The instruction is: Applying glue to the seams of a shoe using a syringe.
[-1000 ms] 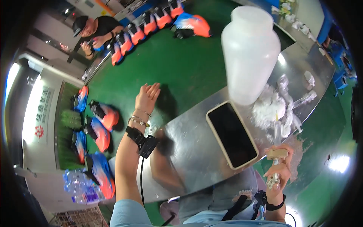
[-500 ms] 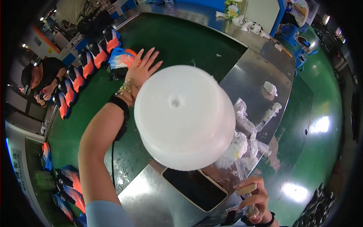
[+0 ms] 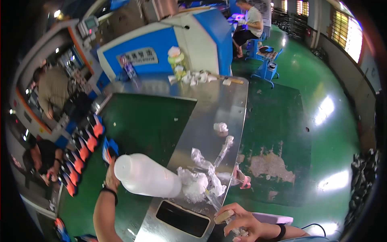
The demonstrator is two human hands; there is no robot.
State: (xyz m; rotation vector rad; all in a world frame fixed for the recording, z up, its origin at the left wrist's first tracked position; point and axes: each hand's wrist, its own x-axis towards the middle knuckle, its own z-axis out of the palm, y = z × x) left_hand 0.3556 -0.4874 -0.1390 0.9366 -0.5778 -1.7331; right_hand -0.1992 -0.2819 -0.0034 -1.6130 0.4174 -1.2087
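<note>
My left hand [image 3: 111, 178] reaches out at the left, its fingers closed at the near end of a blue and orange shoe [image 3: 108, 150]; the white bottle [image 3: 150, 176] hides part of it. Low on the right, my right hand [image 3: 244, 222] grips a clear syringe [image 3: 213, 199] with a tan block around its upper part and a crusted whitish end. The syringe's tip points toward a clump of white crumpled material [image 3: 194, 186] beside the bottle. A dark-screened phone [image 3: 182, 218] lies flat on the metal in front of the bottle.
Several shoes [image 3: 82, 147] stand in a row along the table's left side. Crumpled plastic and another syringe [image 3: 223, 151] lie near the right metal edge [image 3: 244, 109]. A blue and white machine [image 3: 161, 44] stands beyond. Other people [image 3: 253, 24] work around the room.
The view has swung up and to the right, and the bottle now appears smaller, seen from the side. My left hand's spread fingers have closed at the shoe. My right hand still holds the syringe.
</note>
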